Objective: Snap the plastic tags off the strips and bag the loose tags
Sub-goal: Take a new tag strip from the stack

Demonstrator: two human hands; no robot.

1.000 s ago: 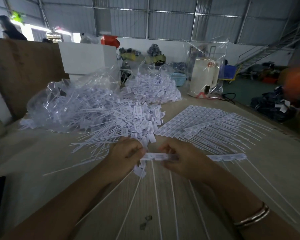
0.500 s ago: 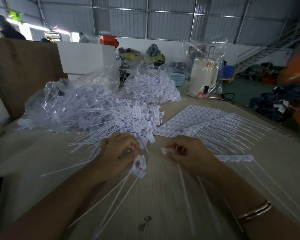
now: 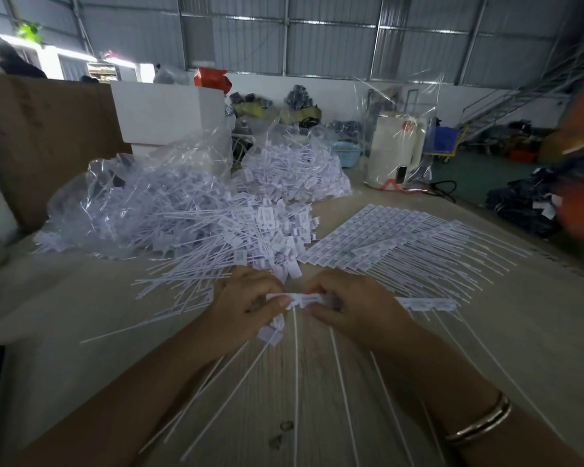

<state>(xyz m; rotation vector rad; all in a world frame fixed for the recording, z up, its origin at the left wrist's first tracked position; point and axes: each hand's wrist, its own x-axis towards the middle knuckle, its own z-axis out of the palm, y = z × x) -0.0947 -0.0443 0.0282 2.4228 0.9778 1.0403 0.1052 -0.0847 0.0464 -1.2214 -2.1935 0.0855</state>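
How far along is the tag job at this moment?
Done: a big pile of loose tags lies on the table, partly in an open clear bag, with a second filled bag behind. In hand: left hand and right hand both pinch one strip. Left: a stack of unsnapped strips.

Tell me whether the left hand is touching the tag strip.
Touching. The head view shows the left hand's thumb and fingers pinching the end of the tag strip, with no gap between them.
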